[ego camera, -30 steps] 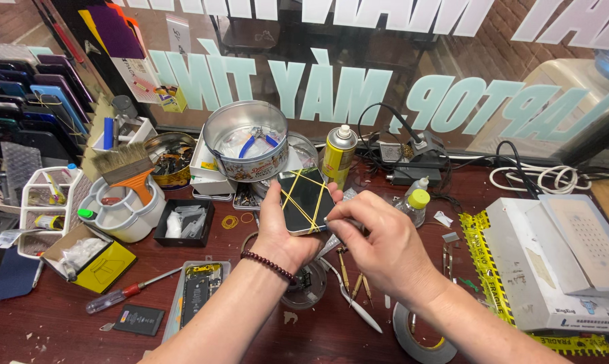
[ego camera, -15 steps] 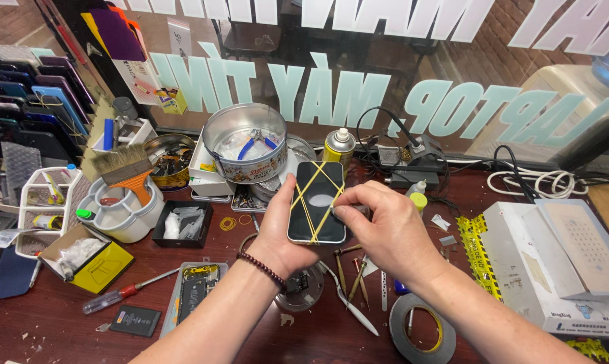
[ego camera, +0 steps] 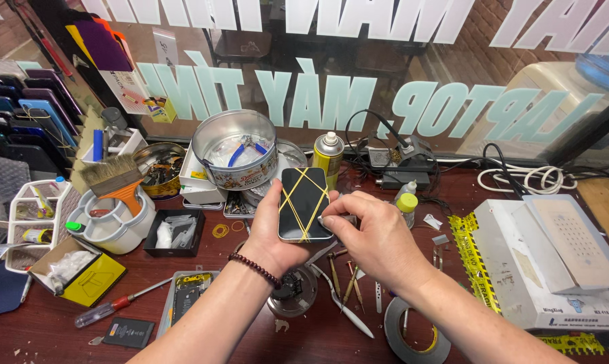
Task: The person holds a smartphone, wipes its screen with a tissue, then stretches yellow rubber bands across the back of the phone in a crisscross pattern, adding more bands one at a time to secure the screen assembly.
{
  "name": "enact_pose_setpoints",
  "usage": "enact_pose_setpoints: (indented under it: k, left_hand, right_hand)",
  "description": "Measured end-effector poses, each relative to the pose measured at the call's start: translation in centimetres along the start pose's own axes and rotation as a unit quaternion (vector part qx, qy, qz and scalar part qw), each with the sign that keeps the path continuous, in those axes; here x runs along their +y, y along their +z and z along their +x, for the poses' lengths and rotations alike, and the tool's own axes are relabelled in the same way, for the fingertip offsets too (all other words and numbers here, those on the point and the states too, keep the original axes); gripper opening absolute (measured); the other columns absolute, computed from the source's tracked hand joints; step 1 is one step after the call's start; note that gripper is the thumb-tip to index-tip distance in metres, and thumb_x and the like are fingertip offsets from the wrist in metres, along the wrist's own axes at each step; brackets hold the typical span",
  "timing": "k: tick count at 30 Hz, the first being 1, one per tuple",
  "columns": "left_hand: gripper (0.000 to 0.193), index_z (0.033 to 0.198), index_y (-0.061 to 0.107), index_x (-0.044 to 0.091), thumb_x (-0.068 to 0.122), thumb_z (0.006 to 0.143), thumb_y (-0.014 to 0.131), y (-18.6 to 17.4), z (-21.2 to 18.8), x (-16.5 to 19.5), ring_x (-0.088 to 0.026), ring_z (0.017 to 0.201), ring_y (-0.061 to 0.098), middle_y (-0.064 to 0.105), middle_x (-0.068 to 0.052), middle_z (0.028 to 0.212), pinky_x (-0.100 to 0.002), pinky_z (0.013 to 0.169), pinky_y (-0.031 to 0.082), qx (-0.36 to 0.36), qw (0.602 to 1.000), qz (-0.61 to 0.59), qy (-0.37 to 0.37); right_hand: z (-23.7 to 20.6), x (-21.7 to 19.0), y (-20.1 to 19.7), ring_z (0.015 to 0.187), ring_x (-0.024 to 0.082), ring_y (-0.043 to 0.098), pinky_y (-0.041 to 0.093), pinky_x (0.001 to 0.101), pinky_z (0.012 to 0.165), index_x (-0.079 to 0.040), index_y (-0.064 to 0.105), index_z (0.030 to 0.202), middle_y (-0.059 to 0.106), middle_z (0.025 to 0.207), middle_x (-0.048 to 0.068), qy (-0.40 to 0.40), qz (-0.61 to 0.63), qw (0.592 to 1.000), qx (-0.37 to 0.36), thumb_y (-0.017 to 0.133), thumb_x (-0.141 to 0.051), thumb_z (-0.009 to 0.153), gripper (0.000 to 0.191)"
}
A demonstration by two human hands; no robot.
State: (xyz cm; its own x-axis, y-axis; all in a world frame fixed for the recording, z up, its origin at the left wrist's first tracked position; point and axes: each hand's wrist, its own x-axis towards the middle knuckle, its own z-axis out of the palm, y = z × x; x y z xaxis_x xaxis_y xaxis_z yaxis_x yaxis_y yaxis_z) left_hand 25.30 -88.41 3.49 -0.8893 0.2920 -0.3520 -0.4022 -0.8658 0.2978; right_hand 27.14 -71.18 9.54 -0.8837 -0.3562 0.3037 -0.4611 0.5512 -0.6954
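My left hand (ego camera: 272,237) holds a black smartphone (ego camera: 303,204) upright above the workbench, screen toward me. Several yellow rubber bands cross over the phone's screen. My right hand (ego camera: 372,232) pinches at the phone's lower right edge with thumb and fingertips. A dark bead bracelet (ego camera: 253,269) circles my left wrist. Below the hands lie screwdrivers (ego camera: 350,283) and white tweezers (ego camera: 348,311) on the dark red table.
A round tin (ego camera: 235,149) with pliers stands behind the phone, beside a yellow spray can (ego camera: 328,159). A brush (ego camera: 117,180) rests on a white tub at left. A roll of tape (ego camera: 415,334) and a white box (ego camera: 547,263) sit at right. An opened phone (ego camera: 186,303) lies near left.
The phone has been turned more upright and shifted slightly right. My right hand moved from its upper side down to its lower right edge.
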Motion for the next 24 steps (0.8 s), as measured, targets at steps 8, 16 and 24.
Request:
enact_pose_setpoints:
  k: [8, 16, 24]
  left_hand:
    - [0.071, 0.111, 0.070, 0.010, 0.072, 0.097, 0.038, 2.4, -0.8, -0.1, -0.028, 0.084, 0.069, 0.074, -0.011, 0.097, -0.045, 0.073, 0.057, -0.130, 0.990, 0.037, -0.042]
    - [0.050, 0.105, 0.071, 0.014, 0.057, 0.098, 0.046, 4.0, -1.6, -0.8, -0.024, 0.092, 0.071, 0.074, -0.008, 0.101, -0.044, 0.085, 0.058, -0.087, 0.993, 0.026, -0.081]
    - [0.041, 0.093, 0.073, 0.015, 0.051, 0.099, 0.054, 2.6, -0.8, -0.8, -0.020, 0.087, 0.070, 0.074, -0.004, 0.093, -0.041, 0.084, 0.059, -0.077, 0.993, -0.002, -0.085]
  right_hand:
    - [1.6, -0.3, -1.2, 0.070, 0.013, 0.071, 0.057, 0.0313, 0.060, -0.006, 0.078, 0.101, 0.079, 0.086, 0.006, 0.093, 0.091, 0.991, 0.035, 0.072, -0.017, 0.087, 0.018]
    - [1.2, -3.0, -0.9, 0.080, 0.016, 0.073, 0.057, 0.0303, 0.071, -0.004, 0.075, 0.095, 0.074, 0.088, 0.006, -0.096, 0.041, 0.993, 0.047, 0.073, -0.012, 0.087, 0.012]
    - [0.2, -3.2, 0.1, 0.084, 0.030, 0.065, 0.052, 0.0411, 0.076, -0.007, 0.073, 0.089, 0.071, 0.088, 0.009, -0.251, -0.042, 0.967, 0.025, 0.076, -0.010, 0.081, 0.009]
